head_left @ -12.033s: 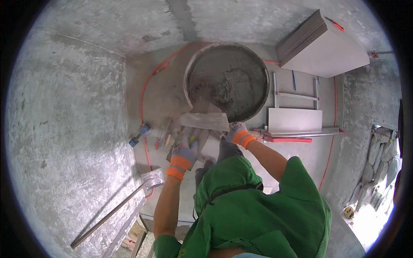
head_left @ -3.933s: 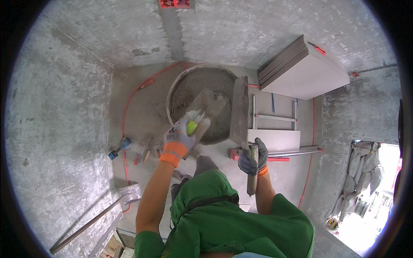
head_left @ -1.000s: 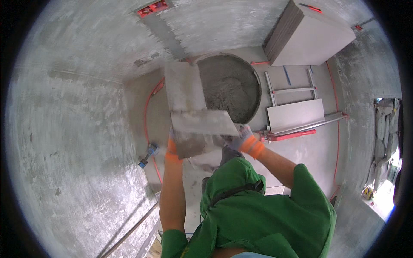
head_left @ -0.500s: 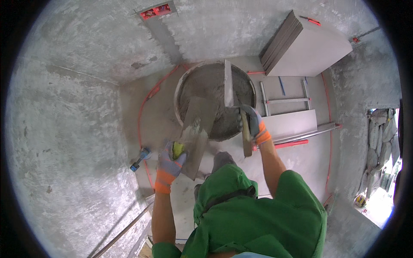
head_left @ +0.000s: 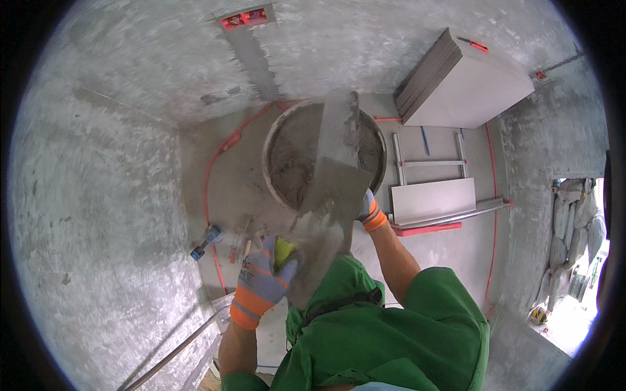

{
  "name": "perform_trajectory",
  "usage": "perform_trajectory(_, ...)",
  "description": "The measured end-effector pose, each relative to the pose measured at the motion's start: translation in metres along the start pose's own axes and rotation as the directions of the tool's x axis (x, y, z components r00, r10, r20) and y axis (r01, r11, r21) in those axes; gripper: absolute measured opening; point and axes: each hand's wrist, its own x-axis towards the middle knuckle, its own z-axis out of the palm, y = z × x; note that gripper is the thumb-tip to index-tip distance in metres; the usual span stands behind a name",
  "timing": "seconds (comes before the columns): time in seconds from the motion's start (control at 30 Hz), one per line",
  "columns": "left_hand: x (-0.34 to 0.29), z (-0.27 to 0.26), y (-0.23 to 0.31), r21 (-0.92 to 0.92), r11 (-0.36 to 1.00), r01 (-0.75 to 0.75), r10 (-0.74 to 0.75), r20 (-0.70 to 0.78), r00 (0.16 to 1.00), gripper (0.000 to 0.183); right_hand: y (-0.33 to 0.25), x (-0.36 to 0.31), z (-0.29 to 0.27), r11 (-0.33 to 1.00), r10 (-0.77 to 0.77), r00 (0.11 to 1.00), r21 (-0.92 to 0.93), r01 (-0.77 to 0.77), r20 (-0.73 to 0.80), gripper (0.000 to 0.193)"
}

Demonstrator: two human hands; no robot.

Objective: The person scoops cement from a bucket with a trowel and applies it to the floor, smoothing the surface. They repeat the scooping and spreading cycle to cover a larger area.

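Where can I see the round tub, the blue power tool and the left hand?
Round tub (head_left: 266,156), head view: left rim.
Blue power tool (head_left: 207,242), head view: middle of body.
Left hand (head_left: 262,274), head view: its gloved back.

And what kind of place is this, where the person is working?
Most likely a room under construction or renovation. The grey walls look unfinished, a round tub of wet grey mix sits on the floor, and a stack of large pale panels stands by a wall.
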Motion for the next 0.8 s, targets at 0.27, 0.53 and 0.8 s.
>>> perform_trajectory(0.27,0.015,-0.006,-0.01,-0.072,0.997,-0.027,0.016,-0.157,0.987,0.033,-0.046,0.021,0.004,0.963,-0.034,0.998,-0.268,0.018,-0.056,0.033)
perform_trajectory(0.53,0.038,-0.016,-0.03,-0.555,0.816,0.161,-0.273,-0.125,0.954,0.048,-0.036,0.022,-0.01,0.974,0.228,0.952,-0.044,-0.224,0.202,0.025)
perform_trajectory(0.8,0.047,-0.021,-0.058,-0.476,0.852,0.218,-0.291,-0.085,0.953,0.034,-0.035,0.016,-0.019,0.873,0.482,0.765,-0.161,-0.461,0.427,0.022)
